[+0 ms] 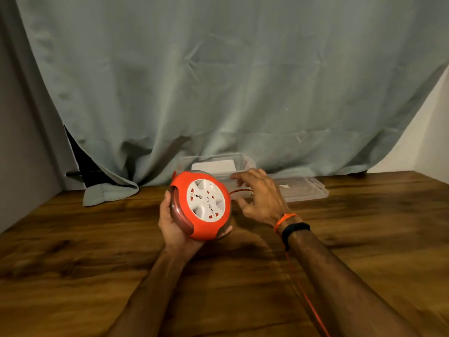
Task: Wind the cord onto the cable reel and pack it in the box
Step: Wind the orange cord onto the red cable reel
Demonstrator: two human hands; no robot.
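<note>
My left hand cups a round orange cable reel from below and from the left, holding it tilted above the table with its white socket face turned towards me. The orange cord leaves the reel's right side, passes behind my right hand and runs down along my right forearm to the frame's bottom edge. My right hand hovers just right of the reel with fingers spread, holding nothing that I can see. Behind both hands stands the clear plastic box, open, with a white item inside.
The box's clear lid lies flat on the wooden table, to the right of the box. A grey-green curtain hangs behind, its hem resting on the table's back edge. A dark object shows at the curtain's left edge.
</note>
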